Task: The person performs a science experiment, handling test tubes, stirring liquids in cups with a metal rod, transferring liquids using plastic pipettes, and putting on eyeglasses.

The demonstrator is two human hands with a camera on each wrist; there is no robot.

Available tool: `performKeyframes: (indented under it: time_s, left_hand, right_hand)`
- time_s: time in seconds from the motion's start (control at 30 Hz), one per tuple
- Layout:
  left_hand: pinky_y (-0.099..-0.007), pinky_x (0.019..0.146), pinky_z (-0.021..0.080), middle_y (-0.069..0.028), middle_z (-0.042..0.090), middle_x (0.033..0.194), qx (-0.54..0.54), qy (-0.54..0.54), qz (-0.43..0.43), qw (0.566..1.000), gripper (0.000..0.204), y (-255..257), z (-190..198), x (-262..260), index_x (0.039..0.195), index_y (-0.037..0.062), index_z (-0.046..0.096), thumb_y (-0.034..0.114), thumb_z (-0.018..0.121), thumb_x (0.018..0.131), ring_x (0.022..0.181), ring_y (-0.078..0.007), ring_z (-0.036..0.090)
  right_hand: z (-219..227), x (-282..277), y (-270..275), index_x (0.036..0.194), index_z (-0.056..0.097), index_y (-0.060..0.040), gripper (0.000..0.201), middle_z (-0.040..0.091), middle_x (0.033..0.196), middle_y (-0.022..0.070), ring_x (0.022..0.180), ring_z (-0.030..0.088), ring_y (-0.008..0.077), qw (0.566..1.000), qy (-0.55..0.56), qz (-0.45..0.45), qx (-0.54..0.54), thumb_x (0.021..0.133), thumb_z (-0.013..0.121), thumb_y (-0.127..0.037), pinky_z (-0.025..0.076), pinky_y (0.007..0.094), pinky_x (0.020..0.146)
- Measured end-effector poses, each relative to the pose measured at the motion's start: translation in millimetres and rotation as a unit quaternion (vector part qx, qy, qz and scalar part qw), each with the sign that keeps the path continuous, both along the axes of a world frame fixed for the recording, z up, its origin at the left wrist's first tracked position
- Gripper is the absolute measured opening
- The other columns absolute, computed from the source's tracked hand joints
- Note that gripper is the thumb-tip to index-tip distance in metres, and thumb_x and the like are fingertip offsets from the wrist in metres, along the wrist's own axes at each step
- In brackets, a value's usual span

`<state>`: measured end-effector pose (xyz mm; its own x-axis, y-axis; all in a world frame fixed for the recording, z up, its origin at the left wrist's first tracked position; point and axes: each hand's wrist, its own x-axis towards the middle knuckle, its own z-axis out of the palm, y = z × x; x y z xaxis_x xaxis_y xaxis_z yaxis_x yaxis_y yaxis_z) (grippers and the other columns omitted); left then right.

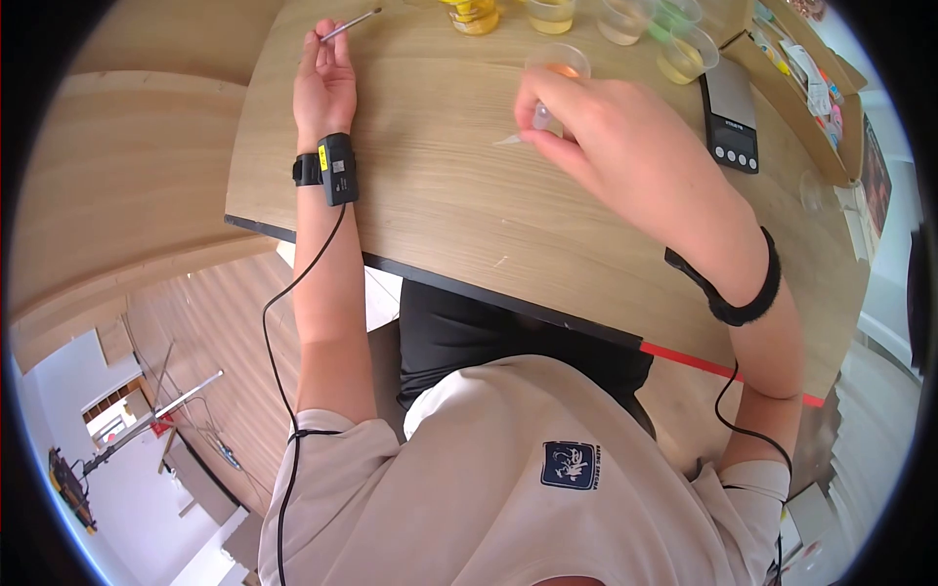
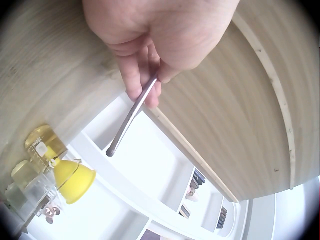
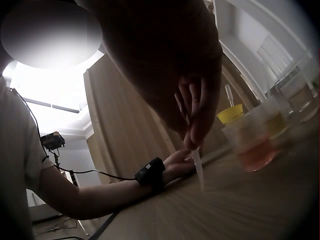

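My left hand [image 1: 327, 93] lies palm up at the table's left side and pinches a thin silvery rod [image 1: 354, 23] with a small dark tip. In the left wrist view the rod [image 2: 127, 122] slants away from the thumb and fingers. My right hand [image 1: 625, 127] is over the table, pinching a clear plastic dropper [image 3: 199, 170] whose tip points down close over the tabletop. Fingers partly cover the dropper's bulb [image 1: 540, 118]. Just beyond this hand stands a clear cup [image 3: 255, 155] of orange-pink liquid, partly hidden by the hand in the head view.
Several clear cups [image 1: 687, 57] with pale liquids line the far edge. A yellow funnel [image 2: 75, 181] is by a container of yellow liquid [image 2: 46, 142]. To the right are a black digital scale [image 1: 733, 122] and a cardboard box [image 1: 845, 146] of tubes. Wrist-camera cables run along both arms.
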<state>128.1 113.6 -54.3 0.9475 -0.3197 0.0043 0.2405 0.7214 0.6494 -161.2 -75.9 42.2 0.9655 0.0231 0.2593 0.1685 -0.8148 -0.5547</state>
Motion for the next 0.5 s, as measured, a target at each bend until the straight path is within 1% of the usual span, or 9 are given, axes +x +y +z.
performKeyframes:
  time_s: [0.07, 0.17, 0.27, 0.33, 0.37, 0.43, 0.5]
  left_hand:
    - [-0.0350, 0.111, 0.051, -0.0169, 0.064, 0.116, 0.002, 0.001, 0.009, 1.000, 0.025, 0, 1, 0, 0.120, -0.0129, 0.052, 0.006, 0.053, 0.104, 0.117, -0.0276, 0.061]
    - [-0.0350, 0.111, 0.052, -0.0171, 0.064, 0.115, -0.007, -0.001, -0.008, 1.000, 0.025, 1, -1, 4, 0.120, -0.0130, 0.052, 0.006, 0.053, 0.104, 0.117, -0.0274, 0.061]
    - [-0.0349, 0.111, 0.052, -0.0172, 0.064, 0.115, 0.000, -0.002, -0.006, 1.000, 0.024, 1, -2, 5, 0.120, -0.0130, 0.052, 0.005, 0.053, 0.104, 0.116, -0.0274, 0.062]
    - [-0.0350, 0.111, 0.052, -0.0170, 0.064, 0.115, 0.002, 0.002, -0.004, 1.000, 0.024, 1, -1, 3, 0.120, -0.0129, 0.052, 0.005, 0.053, 0.104, 0.116, -0.0276, 0.062]
    - [-0.0351, 0.111, 0.052, -0.0169, 0.063, 0.115, 0.003, 0.005, 0.000, 1.000, 0.024, 1, 0, 3, 0.120, -0.0127, 0.051, 0.005, 0.052, 0.104, 0.116, -0.0277, 0.062]
    - [-0.0351, 0.111, 0.052, -0.0168, 0.063, 0.115, 0.003, 0.004, -0.004, 1.000, 0.024, 1, 0, 3, 0.120, -0.0126, 0.051, 0.005, 0.052, 0.104, 0.116, -0.0278, 0.061]
    - [-0.0350, 0.110, 0.052, -0.0167, 0.063, 0.116, 0.003, 0.004, -0.005, 1.000, 0.025, 1, 0, 4, 0.121, -0.0124, 0.050, 0.005, 0.052, 0.104, 0.116, -0.0278, 0.061]
  right_hand:
    - [0, -5, -3, 0.096, 0.052, -0.0056, 0.017, 0.063, 0.080, 0.0126, 0.073, 0.063, 0.0334, 1.000, -0.004, -0.003, 0.007, 0.090, 0.068, -0.006, 0.046, 0.0422, 0.062]
    - [1, -13, -9, 0.097, 0.052, -0.0053, 0.017, 0.063, 0.079, 0.0135, 0.073, 0.064, 0.0330, 1.000, 0.002, -0.005, 0.015, 0.090, 0.067, -0.006, 0.046, 0.0413, 0.062]
    - [4, -22, -14, 0.098, 0.052, -0.0054, 0.018, 0.062, 0.078, 0.0143, 0.071, 0.064, 0.0318, 1.000, 0.028, -0.014, 0.001, 0.090, 0.068, -0.007, 0.047, 0.0405, 0.061]
    - [4, -28, -16, 0.099, 0.053, -0.0065, 0.017, 0.061, 0.076, 0.0140, 0.066, 0.065, 0.0295, 0.998, 0.030, -0.032, 0.034, 0.091, 0.069, -0.009, 0.046, 0.0391, 0.058]
    - [6, -31, -17, 0.099, 0.053, -0.0065, 0.017, 0.061, 0.076, 0.0140, 0.066, 0.065, 0.0295, 0.998, 0.029, -0.034, 0.034, 0.091, 0.069, -0.009, 0.046, 0.0391, 0.058]
    - [12, -39, -20, 0.098, 0.055, -0.0068, 0.016, 0.061, 0.075, 0.0138, 0.062, 0.063, 0.0275, 0.995, 0.070, -0.059, 0.033, 0.091, 0.069, -0.010, 0.044, 0.0361, 0.055]
    - [13, -46, -23, 0.098, 0.055, -0.0067, 0.015, 0.060, 0.074, 0.0136, 0.061, 0.063, 0.0269, 0.994, 0.075, -0.068, 0.039, 0.091, 0.069, -0.010, 0.044, 0.0348, 0.055]
